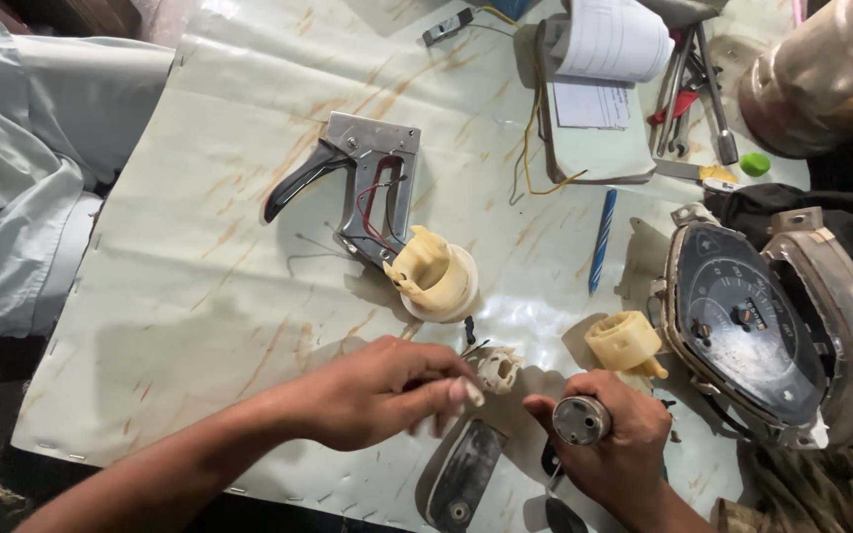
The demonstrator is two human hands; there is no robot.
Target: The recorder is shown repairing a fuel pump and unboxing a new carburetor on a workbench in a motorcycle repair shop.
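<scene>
At the near edge of the table (pixel 199 296), covered with a pale marbled sheet, the left hand (pixel 377 395) pinches a small cream plastic part with teeth (pixel 498 368) between thumb and fingertips. The right hand (pixel 609 444) is closed around a short grey metal cylinder (pixel 581 419), its round end facing up. Just beyond lie a cream plastic cup-shaped housing (pixel 436 278) and a smaller yellowish plastic housing (pixel 626 342). A metal staple gun with black handle (pixel 357 188) lies farther away, and a worn grey speedometer unit (pixel 762 331) rests to the right.
</scene>
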